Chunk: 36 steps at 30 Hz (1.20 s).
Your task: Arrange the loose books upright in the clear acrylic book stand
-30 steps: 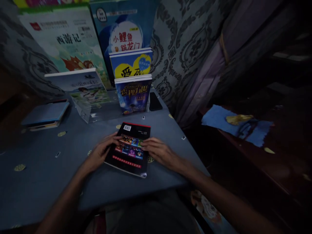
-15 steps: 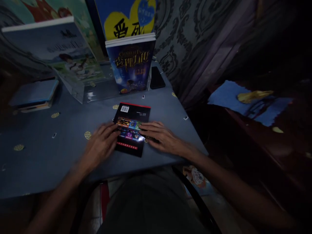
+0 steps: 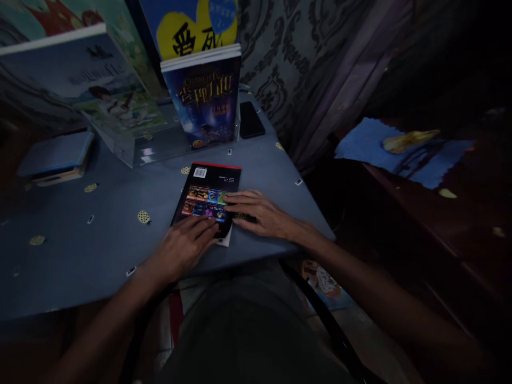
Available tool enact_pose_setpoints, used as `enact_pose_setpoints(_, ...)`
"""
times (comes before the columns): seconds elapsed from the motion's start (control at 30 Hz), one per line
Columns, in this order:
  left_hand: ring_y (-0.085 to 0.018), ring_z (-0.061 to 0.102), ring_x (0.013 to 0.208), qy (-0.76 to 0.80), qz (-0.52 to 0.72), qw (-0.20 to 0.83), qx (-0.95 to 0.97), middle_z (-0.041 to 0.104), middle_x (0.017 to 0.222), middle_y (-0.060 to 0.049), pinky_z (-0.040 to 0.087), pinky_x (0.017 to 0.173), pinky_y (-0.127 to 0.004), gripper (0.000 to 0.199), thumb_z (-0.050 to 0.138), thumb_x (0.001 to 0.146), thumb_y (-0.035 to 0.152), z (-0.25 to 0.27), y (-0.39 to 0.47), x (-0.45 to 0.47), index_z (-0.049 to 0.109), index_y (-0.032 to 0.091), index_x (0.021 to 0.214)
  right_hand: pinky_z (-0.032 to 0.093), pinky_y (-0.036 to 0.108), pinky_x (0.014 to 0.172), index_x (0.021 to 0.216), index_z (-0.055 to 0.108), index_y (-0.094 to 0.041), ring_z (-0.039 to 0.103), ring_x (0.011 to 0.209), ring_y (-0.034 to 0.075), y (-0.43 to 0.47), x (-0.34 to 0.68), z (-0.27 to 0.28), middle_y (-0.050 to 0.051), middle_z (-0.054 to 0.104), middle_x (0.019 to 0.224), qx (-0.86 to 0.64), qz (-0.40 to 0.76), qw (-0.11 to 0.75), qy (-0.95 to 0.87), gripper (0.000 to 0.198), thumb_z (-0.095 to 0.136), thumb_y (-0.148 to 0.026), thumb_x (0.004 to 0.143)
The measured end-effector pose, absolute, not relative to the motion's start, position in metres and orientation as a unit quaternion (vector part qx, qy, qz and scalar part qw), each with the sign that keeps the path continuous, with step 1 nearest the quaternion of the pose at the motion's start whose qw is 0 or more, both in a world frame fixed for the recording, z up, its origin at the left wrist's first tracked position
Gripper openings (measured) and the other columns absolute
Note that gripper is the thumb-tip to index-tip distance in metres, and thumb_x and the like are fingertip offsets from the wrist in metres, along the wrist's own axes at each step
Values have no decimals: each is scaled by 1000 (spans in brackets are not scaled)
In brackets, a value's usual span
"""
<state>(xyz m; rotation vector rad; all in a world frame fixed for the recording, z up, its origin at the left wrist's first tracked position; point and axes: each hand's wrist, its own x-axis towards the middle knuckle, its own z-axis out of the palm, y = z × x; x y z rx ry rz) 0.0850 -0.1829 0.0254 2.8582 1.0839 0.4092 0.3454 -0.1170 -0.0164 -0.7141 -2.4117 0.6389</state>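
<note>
A person in dark clothing point(image 3: 240, 330) sits at a blue-covered table point(image 3: 108, 250) printed with yellow motifs, both bare hands on a black book lying on the tabletop near its front edge. The left hand point(image 3: 190, 245) spreads over the lower part of the book, its fingers close together and gently bent; its thumb is hard to make out, so whether it pinches anything cannot be told. The right hand point(image 3: 260, 214) comes in from the other side, fingers nearly straight and slightly parted, fingertips on the book's right side, gripping nothing. The black book point(image 3: 208, 193) lies with its barcode toward the far end and two rows of small colored pictures across its cover; white pages show at the near right corner.

Beyond it, a clear stand point(image 3: 134, 154) holds a navy book point(image 3: 205, 104) and, to the left, a landscape-covered book point(image 3: 116, 101). A low stack of books point(image 3: 60, 152) lies at far left, a dark phone point(image 3: 252, 120) just right of the navy book. At right, apart from the table, a blue cloth point(image 3: 360, 141) lies under a yellowish object point(image 3: 408, 141). A yellow-heart book point(image 3: 196, 32) stands behind the navy one, with patterned fabric point(image 3: 276, 53) in back.
</note>
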Motion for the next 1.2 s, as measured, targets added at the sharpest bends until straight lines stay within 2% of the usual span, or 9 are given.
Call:
enact_pose_setpoints(0.27,-23,68,113,358,137,51,922,73,121,-11,57,98,-43,33,42,104,25,32,-184,87,68,15,122,43,55,111,129,68,-20,54,137,27,-119,345,-15,13,63,142,-260,224,276,-898,35,60,-31,97)
enact_pose_setpoints(0.43,-25,67,114,359,148,-13,921,72,123,-12,58,96,-43,30,49,103,29,21,-191,87,67,14,122,43,54,112,128,69,-21,55,137,26,-119,344,-17,12,64,141,-265,222,276,-897,33,60,-29,97)
enact_pose_setpoints(0.6,-27,64,121,350,138,-49,925,69,130,-13,56,101,-44,36,56,100,36,14,-194,85,64,15,128,42,53,112,129,69,-23,54,138,26,-118,344,-17,11,63,142,-267,230,271,-896,35,62,-29,95)
enact_pose_setpoints(0.83,-27,66,118,316,116,-107,935,73,123,-13,57,95,-41,30,56,100,28,15,-191,85,66,12,123,42,54,112,129,69,-26,54,137,27,-118,344,-18,10,64,142,-272,229,274,-893,35,63,-28,94)
enact_pose_setpoints(1.1,-27,63,123,316,129,-105,934,71,127,-13,54,100,-40,30,52,101,23,11,-195,84,63,12,127,43,54,112,129,68,-23,53,137,28,-120,345,-16,12,62,143,-261,219,275,-899,37,62,-27,93)
enact_pose_setpoints(1.2,-25,63,122,327,135,-90,931,72,125,-12,54,100,-40,32,53,102,29,16,-195,85,63,13,127,43,56,111,132,67,-25,51,139,28,-121,346,-14,10,59,147,-257,213,262,-905,41,62,-26,91)
